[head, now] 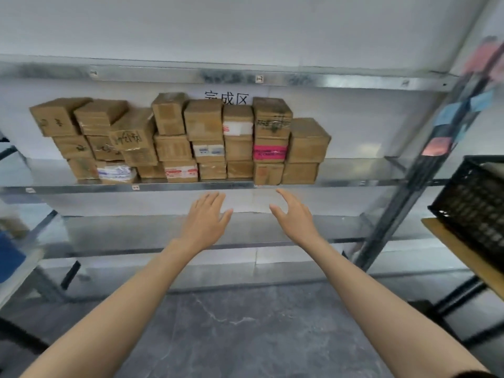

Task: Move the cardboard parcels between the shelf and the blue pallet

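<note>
**Both hands empty, just short of the parcel stack**

- Nearest me, grey floor (245, 323) at 6 o'clock; both forearms run up from it.
- Left hand (204, 216) and right hand (293, 214) sit just below centre, under the shelf (191, 186) lip. Left fingers are straight and close together, right fingers are loosely curved with the thumb spread. Neither holds anything.
- Cardboard parcels (207, 121) are at 12 o'clock on the shelf, about three high, against the wall.
- Pink-labelled parcel (270, 152) is mid-column at 1 o'clock; the one beneath it sits at the shelf's front edge.
- Tilted parcel (131, 129) at 11 o'clock leans on its neighbours.
- Black crate (474, 203) is at 3 o'clock. A blue shape (8, 257) is at 9 o'clock; I can't tell if it is the pallet.

Risk, as I judge it: pulling a lower parcel would drop the column above. Bumping the edge parcel could tip it off the lip, and disturbing the leaning one could slump the left stack.
</note>
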